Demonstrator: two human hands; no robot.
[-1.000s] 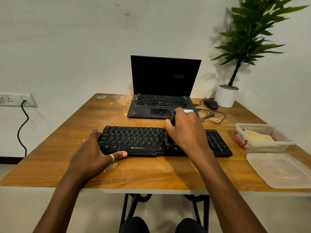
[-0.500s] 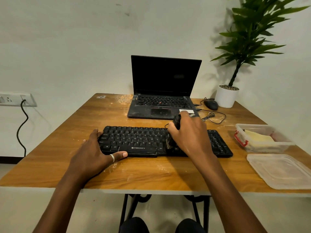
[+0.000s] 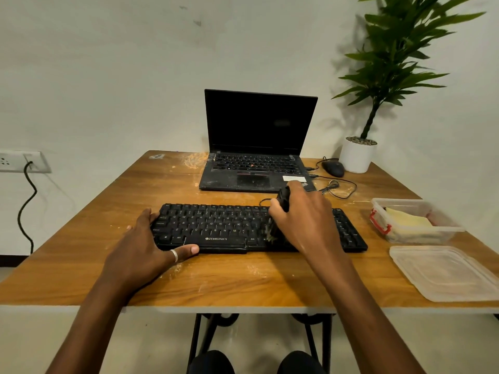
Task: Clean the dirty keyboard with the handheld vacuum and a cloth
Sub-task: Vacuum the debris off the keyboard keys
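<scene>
A black Zebronics keyboard (image 3: 229,228) lies crosswise on the wooden bench (image 3: 243,282), near its front edge, with pale crumbs and dust scattered on the wood around it. The left hand (image 3: 143,249) clasps the keyboard's left end: the thumb, wearing a silver ring, lies along the front edge and the fingers (image 3: 147,215) curve over the left side. The right hand (image 3: 305,220) is over the right half of the keys, its fingers curled tightly round a small black handheld vacuum (image 3: 283,201). The vacuum stands tilted, its bristled lower end touching the keys near the bottom row; most of its body is hidden under the hand.

Behind the keyboard sits an open black laptop (image 3: 259,147), its screen dark and its deck dusty. To the laptop's right are a black wired mouse (image 3: 333,168) and a green plant in a white pot (image 3: 356,155). On the bench's right side a clear plastic box (image 3: 448,225) holds a folded yellow cloth (image 3: 407,221), and its clear lid (image 3: 442,271) lies flat just in front of it. A white wall socket (image 3: 24,161) with a black cable is at the far left.
</scene>
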